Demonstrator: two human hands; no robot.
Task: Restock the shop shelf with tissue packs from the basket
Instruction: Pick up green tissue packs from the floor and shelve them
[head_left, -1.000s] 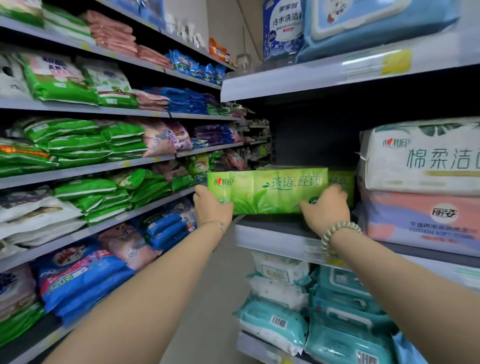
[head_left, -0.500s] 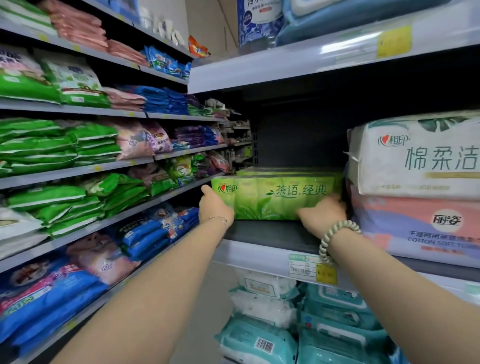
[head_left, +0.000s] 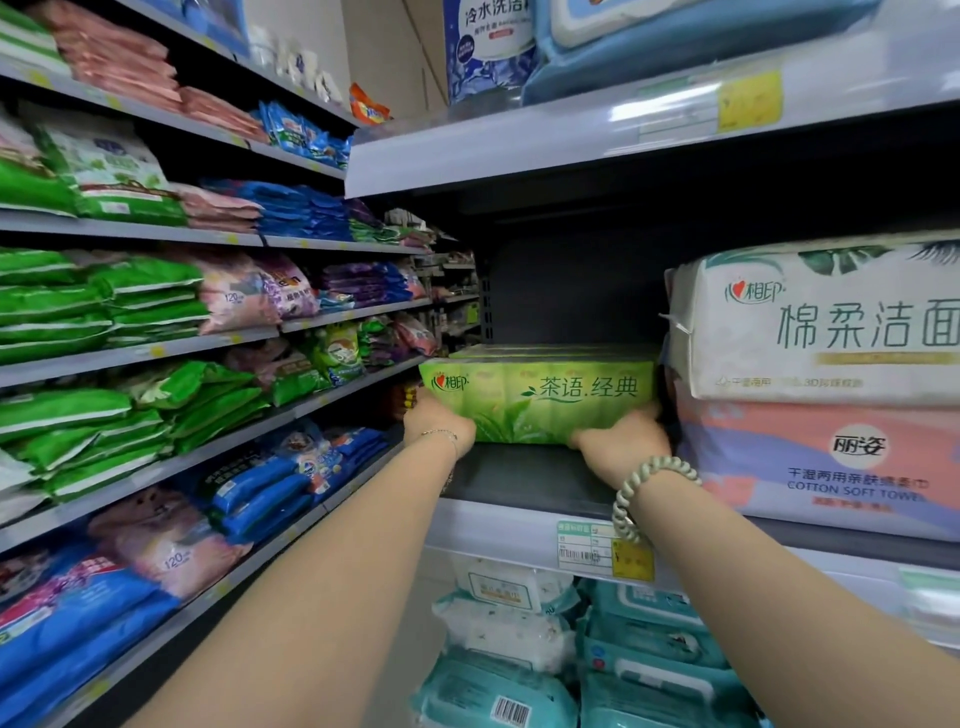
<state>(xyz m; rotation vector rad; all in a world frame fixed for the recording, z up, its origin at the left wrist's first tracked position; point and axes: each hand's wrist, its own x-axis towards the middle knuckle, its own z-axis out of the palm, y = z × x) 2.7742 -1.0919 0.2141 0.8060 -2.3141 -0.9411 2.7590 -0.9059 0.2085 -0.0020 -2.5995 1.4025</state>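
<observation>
Both bare arms stretch forward and upward, nearly straight, and draw slightly toward each other. The left hand (head_left: 439, 423) grips the lower left end of the tissue pack (head_left: 540, 397), its back facing the camera (a thin chain (head_left: 441, 434) lies at the wrist). The right hand (head_left: 621, 441) grips the lower right corner, fingertips hidden, with a beaded bracelet (head_left: 641, 488) round its wrist.

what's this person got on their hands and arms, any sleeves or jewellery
No sleeves or gloves show in the head view. The left hand has a thin chain bracelet at the wrist. The right hand has a chunky beaded bracelet of rounded, pale greenish-white beads.
</observation>
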